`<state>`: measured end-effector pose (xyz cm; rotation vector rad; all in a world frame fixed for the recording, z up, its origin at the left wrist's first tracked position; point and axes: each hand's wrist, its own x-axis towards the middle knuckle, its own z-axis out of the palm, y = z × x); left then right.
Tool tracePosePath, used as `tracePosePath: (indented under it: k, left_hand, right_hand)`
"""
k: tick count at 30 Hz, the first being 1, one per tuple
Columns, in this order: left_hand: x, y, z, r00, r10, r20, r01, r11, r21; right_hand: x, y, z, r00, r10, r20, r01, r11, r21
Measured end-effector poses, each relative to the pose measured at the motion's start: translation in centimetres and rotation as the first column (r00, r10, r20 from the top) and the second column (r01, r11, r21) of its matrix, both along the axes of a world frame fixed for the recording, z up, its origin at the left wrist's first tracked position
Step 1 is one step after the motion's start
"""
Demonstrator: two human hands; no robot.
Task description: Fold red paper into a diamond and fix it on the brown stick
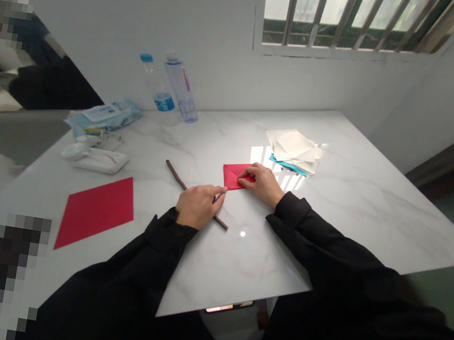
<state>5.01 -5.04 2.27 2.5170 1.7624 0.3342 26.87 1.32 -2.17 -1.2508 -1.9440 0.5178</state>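
Observation:
A small red folded-paper envelope (231, 176) lies on the white marbled table, with diagonal fold lines on its face. My right hand (265, 183) rests over its right side, thumb and fingertips closed together on the paper. At the envelope's lower left corner, my left hand (199, 204) has its thumb and forefinger pressed together on the edge. Beneath the left hand runs a thin brown stick (176, 175), its middle hidden by the hand. A flat red sheet of paper (99, 210) lies further left.
Cream paper pieces (295, 146) and blue paper (290, 165) are stacked behind my right hand. Two plastic bottles (183, 91) stand by the wall. A wipes packet (109, 112) and a white device (97, 159) sit at the left. A phone (229, 306) shows below the front edge.

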Motion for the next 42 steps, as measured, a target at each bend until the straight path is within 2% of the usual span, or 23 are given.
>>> tracePosePath:
  k: [6,10,15,17,20,24,26,29,34,42]
  left_hand:
    - [-0.4,0.3,-0.3,0.997,-0.010,0.081,0.011,1.000,-0.004]
    - [-0.3,0.3,-0.3,0.998,-0.033,0.059,0.033,0.999,0.001]
    - [0.1,0.2,0.1,0.995,0.075,0.059,-0.071,0.995,-0.063]
    - [0.0,0.3,0.1,0.995,0.080,0.063,-0.077,0.996,-0.054]
    - [-0.3,0.8,0.0,0.996,-0.015,0.084,0.012,0.999,0.040]
    - [-0.2,2.3,-0.2,0.973,-0.158,0.167,0.129,0.976,0.176]
    - [0.2,3.5,-0.5,0.965,-0.195,0.172,0.163,0.969,0.187]
    - [0.6,5.2,-1.2,0.935,-0.324,0.144,0.310,0.944,0.117]
    - [0.0,6.0,-2.4,0.922,-0.332,0.198,0.315,0.942,0.113]
    - [0.2,5.5,-2.7,0.944,-0.287,0.161,0.267,0.955,0.130]
  right_hand:
    - [0.0,0.0,0.0,1.000,0.006,0.000,-0.006,1.000,-0.005]
    - [0.0,0.0,0.1,1.000,0.006,0.004,-0.006,1.000,0.000]
    - [0.0,0.1,0.1,1.000,0.002,0.013,-0.002,1.000,-0.016]
    - [0.0,0.1,0.0,1.000,0.002,0.011,-0.002,1.000,-0.009]
    - [-0.1,0.1,-0.1,1.000,-0.002,0.016,0.002,1.000,0.005]
    - [-0.3,-0.1,-0.1,0.999,0.016,0.040,-0.016,1.000,0.006]
    - [-0.3,-0.2,-0.1,0.996,0.072,0.048,-0.073,0.997,0.037]
    - [-0.1,-0.2,-0.1,0.989,0.136,0.056,-0.141,0.985,0.099]
    - [0.4,0.2,0.0,0.972,0.209,0.107,-0.222,0.966,0.130]
    - [0.7,-0.2,0.1,0.986,0.163,0.046,-0.166,0.982,0.088]
